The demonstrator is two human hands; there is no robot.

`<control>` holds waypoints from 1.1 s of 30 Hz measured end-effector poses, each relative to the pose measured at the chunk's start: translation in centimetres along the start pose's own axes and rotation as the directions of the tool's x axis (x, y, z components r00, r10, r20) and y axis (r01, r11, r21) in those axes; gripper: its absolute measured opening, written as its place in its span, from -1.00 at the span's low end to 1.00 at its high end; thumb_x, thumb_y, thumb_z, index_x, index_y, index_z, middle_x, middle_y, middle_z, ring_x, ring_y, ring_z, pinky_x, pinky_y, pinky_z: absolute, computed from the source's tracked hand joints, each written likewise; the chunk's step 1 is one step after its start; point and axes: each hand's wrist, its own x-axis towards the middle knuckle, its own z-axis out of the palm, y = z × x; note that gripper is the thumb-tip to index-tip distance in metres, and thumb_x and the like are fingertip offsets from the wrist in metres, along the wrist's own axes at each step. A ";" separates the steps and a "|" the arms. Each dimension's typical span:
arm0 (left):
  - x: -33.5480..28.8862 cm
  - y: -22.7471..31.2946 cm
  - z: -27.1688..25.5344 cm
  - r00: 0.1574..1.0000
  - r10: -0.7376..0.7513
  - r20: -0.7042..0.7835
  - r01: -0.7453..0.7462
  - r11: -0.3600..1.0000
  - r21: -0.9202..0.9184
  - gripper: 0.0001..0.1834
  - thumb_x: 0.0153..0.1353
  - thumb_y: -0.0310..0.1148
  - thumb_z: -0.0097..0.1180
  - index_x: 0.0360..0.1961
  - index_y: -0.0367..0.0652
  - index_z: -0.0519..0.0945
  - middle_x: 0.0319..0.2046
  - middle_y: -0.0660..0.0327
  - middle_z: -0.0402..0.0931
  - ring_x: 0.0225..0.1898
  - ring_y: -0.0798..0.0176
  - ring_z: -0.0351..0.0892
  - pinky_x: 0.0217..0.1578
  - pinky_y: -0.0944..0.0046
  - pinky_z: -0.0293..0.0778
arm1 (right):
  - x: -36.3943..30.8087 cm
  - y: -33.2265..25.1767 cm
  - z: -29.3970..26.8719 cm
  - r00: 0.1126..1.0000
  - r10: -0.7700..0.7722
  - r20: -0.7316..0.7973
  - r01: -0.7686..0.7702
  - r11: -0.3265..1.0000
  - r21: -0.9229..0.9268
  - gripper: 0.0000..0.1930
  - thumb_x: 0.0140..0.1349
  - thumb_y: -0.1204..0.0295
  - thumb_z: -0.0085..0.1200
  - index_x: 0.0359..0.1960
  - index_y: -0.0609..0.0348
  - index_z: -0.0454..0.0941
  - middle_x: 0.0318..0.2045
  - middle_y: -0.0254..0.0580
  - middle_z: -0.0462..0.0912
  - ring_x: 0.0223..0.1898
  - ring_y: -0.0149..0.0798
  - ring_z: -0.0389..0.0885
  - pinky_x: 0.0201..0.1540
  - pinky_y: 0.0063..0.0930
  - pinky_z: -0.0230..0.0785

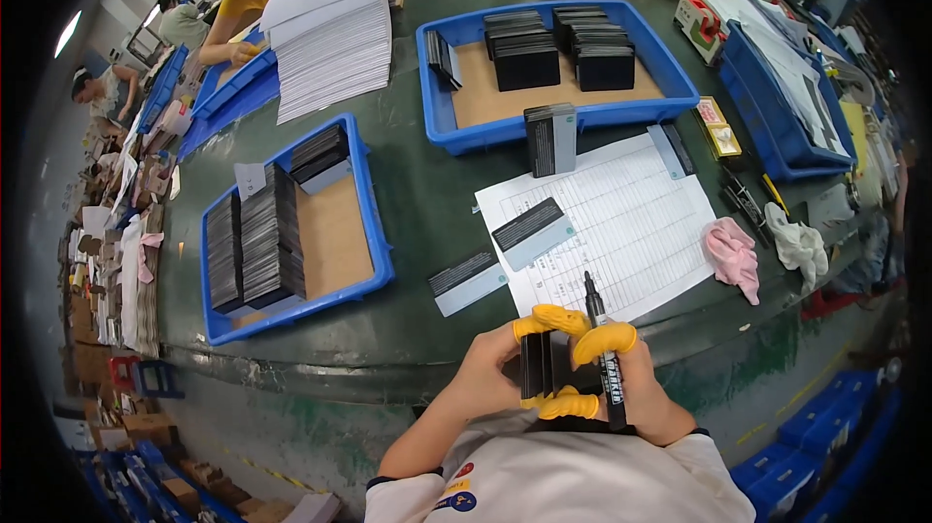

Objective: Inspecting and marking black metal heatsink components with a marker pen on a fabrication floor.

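Observation:
My left hand (493,366), with yellow finger cots on its fingertips, is closed round a small stack of black cards (533,366) close to my body. My right hand (639,379), also in yellow finger cots, grips a black marker (604,356) whose tip end points away from me. Its fingers reach toward the cards; whether they touch them is hard to make out. Just beyond lies a printed sheet (641,232) with a table on it. Black-and-grey cards (533,232) rest partly on the sheet, and another pair (468,279) lies to its left.
Two blue trays hold upright black cards: one at left (381,266), one farther back (670,108). A card stack (550,140) stands against the far tray. Pink (731,256) and white cloths (798,244) lie right. Beyond are a paper pile (335,57) and a person in yellow.

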 end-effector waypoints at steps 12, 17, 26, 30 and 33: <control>0.5 1.6 -0.3 0.996 0.090 0.021 -0.091 0.921 0.380 -0.33 -0.16 -0.37 0.45 0.05 -0.21 0.48 -0.06 0.12 0.54 -0.05 0.14 0.57 0.01 0.28 0.42 | -0.2 0.8 -0.4 1.000 -0.031 0.004 0.031 0.991 -0.133 -0.51 -0.14 0.40 0.45 -0.23 0.10 0.38 -0.39 -0.20 0.46 -0.42 -0.23 0.47 -0.33 -0.46 0.34; 0.7 1.4 0.0 0.999 0.039 0.001 -0.035 0.897 0.441 -0.35 -0.14 -0.36 0.44 0.04 -0.20 0.48 -0.10 0.10 0.54 -0.09 0.10 0.58 -0.04 0.25 0.45 | -0.7 1.9 -0.2 0.997 0.073 0.010 -0.072 0.997 -0.017 -0.51 -0.14 0.37 0.46 -0.24 0.10 0.38 -0.39 -0.28 0.46 -0.43 -0.34 0.44 -0.35 -0.53 0.32; 0.9 1.2 -0.2 0.999 0.036 0.005 -0.034 0.890 0.454 -0.38 -0.15 -0.37 0.43 0.01 -0.21 0.48 -0.21 0.13 0.55 -0.20 0.12 0.59 -0.12 0.26 0.47 | -0.8 3.1 0.0 0.994 0.113 0.013 -0.113 0.991 0.074 -0.51 -0.14 0.35 0.47 -0.26 0.08 0.37 -0.42 -0.32 0.47 -0.47 -0.40 0.43 -0.39 -0.57 0.32; 0.8 0.9 -0.2 0.998 0.056 0.025 -0.061 0.887 0.458 -0.36 -0.15 -0.38 0.42 0.03 -0.21 0.47 -0.22 0.13 0.55 -0.21 0.12 0.59 -0.13 0.27 0.48 | -0.8 2.8 0.0 0.998 0.055 0.000 -0.055 0.998 0.007 -0.51 -0.15 0.35 0.48 -0.26 0.08 0.38 -0.43 -0.31 0.47 -0.49 -0.40 0.42 -0.42 -0.57 0.31; 0.8 0.5 -0.1 1.000 -0.002 0.019 -0.007 0.896 0.444 -0.32 -0.15 -0.38 0.42 0.07 -0.19 0.43 -0.21 0.12 0.54 -0.19 0.11 0.59 -0.13 0.26 0.48 | -0.9 2.9 0.0 0.998 0.057 -0.010 -0.057 0.998 -0.018 -0.50 -0.17 0.35 0.49 -0.26 0.09 0.38 -0.45 -0.31 0.47 -0.49 -0.41 0.42 -0.42 -0.57 0.31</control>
